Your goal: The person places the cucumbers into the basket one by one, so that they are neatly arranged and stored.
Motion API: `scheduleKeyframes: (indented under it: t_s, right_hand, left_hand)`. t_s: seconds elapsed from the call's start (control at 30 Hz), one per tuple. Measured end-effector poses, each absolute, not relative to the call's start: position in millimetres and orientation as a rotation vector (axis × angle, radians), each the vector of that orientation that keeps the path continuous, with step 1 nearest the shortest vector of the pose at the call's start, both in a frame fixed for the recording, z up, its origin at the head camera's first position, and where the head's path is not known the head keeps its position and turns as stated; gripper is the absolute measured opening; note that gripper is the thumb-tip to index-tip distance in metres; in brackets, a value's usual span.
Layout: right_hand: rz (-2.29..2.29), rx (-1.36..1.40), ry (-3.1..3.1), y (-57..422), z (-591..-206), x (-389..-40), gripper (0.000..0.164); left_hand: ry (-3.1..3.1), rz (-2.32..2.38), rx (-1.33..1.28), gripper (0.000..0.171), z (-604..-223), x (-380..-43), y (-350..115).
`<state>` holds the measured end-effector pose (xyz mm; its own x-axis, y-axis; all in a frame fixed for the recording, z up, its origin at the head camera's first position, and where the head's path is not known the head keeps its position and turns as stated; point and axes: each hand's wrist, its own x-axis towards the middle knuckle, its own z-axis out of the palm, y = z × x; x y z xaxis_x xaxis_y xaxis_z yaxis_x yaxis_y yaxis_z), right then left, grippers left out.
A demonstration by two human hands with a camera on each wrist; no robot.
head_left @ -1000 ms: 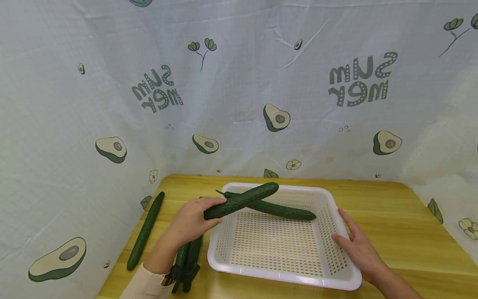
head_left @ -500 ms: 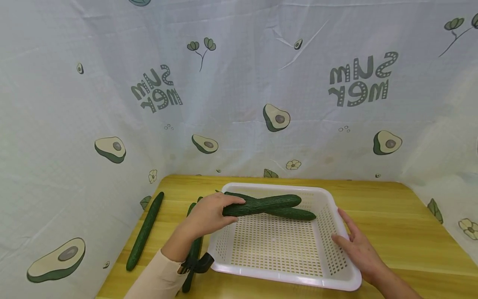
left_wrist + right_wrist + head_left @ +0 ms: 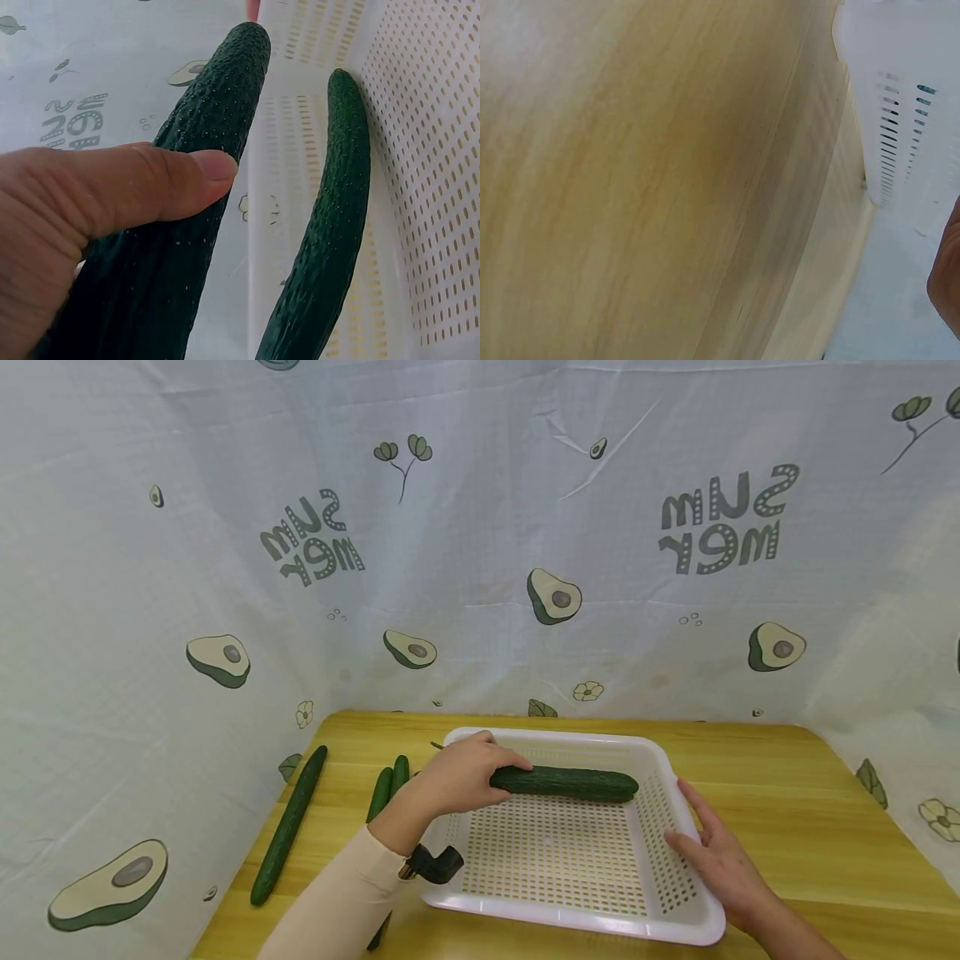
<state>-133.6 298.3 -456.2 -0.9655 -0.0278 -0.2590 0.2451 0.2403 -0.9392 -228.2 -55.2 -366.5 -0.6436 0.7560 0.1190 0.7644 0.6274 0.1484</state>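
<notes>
My left hand (image 3: 468,770) grips a dark green cucumber (image 3: 573,782) by its near end, with the thumb across it in the left wrist view. This cucumber lies over the back half of a white perforated plastic basket (image 3: 570,912). A second cucumber (image 3: 334,195) rests in the basket; in the head view the held one mostly covers it, leaving its thin stem showing at the left. On the basket's right side, my right hand (image 3: 720,860) holds the rim, thumb inside and fingers outside. Only a bit of that hand shows in the right wrist view.
Two cucumbers, one in front (image 3: 380,793) and one behind (image 3: 401,770), lie left of the basket, partly hidden by my left arm. Another cucumber (image 3: 288,827) lies along the left edge of the wooden table (image 3: 795,827). A patterned curtain (image 3: 480,527) hangs behind.
My left hand has moved right and carried the cucumber further over the basket, its far end swinging down to lie along the other cucumber. My right hand and the basket stay in place.
</notes>
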Motion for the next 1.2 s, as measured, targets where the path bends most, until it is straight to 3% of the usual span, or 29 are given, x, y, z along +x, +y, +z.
scheduleKeyframes:
  t_s: [0.43,1.2]
  right_hand:
    - [-1.839,0.174,2.271,297,-457,-133,0.086]
    - [-1.850,0.152,2.273,296,-459,-132,0.084]
  left_hand:
    - [-2.858,0.045,-1.294,0.043,-391,-238,-17]
    - [-2.929,-0.030,-1.251,0.043,-425,-249,-14]
